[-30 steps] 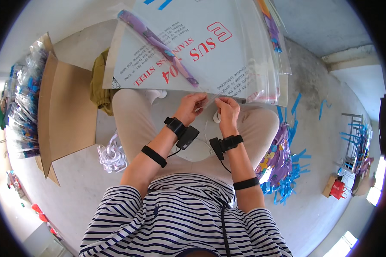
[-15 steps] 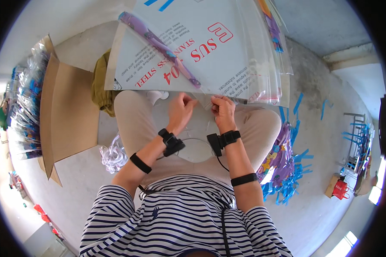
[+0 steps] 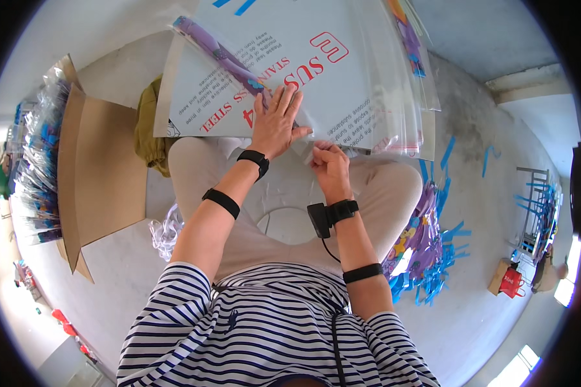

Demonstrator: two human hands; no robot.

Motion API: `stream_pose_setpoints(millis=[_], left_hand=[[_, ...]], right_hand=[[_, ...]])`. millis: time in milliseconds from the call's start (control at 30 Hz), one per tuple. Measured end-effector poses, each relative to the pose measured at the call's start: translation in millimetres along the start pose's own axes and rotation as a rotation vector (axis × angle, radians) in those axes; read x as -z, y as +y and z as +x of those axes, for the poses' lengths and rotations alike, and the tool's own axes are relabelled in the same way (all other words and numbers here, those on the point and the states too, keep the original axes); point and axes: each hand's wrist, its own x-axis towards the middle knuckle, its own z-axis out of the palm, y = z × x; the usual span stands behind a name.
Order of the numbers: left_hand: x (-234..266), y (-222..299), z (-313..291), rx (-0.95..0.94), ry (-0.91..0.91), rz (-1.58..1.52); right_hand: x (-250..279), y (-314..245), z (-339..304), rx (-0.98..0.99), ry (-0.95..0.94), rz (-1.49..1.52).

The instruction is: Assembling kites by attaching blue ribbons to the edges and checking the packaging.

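Observation:
On the white printed board (image 3: 232,39) over my knees lies a long, narrow purple folded piece with a colourful print (image 3: 210,48), inside a clear plastic sleeve (image 3: 305,122). My left hand (image 3: 277,122) presses flat across the near part of it, fingers stretched and slightly apart, hiding that end. Just to the right, at the board's near edge, my right hand (image 3: 331,164) is closed in a pinch on the sleeve's clear end. What exactly sits between those fingertips is hard to see.
A stack of clear sleeves (image 3: 394,122) lies on the board's right side, with another purple piece (image 3: 408,40) beyond. An open cardboard box (image 3: 106,168) stands left, near a pile of filled sleeves (image 3: 42,161). Crumpled clear strips (image 3: 166,232) and purple printed pieces (image 3: 419,235) flank my legs.
My left hand has moved up and forward from the near edge, opening from a closed pose to lie flat on the sleeved purple piece. My right hand has shifted slightly left, still pinching.

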Motion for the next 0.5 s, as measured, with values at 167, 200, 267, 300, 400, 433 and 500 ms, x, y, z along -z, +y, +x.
stream_pose_setpoints(millis=[167, 200, 267, 300, 400, 433, 500], left_hand=[[0, -1, -2, 0.005, -0.008, -0.009], [0, -1, -2, 0.005, -0.009, -0.008], [0, -1, -1, 0.006, -0.009, -0.009], [0, -1, -1, 0.006, -0.003, -0.006], [-1, -3, -2, 0.004, 0.005, -0.003], [-1, -3, -3, 0.001, 0.005, -0.004], [-2, -2, -2, 0.005, -0.005, -0.007]], right_hand=[[4, -6, -2, -0.043, -0.031, 0.02], [5, -8, -3, -0.059, -0.027, -0.023], [7, -14, -5, -0.073, -0.022, -0.069], [7, -16, -5, -0.043, -0.006, -0.156], [-3, -22, -5, -0.011, 0.055, -0.297], [-8, -24, -5, -0.01, 0.102, -0.348], [-16, -30, -3, -0.005, 0.093, -0.331]])
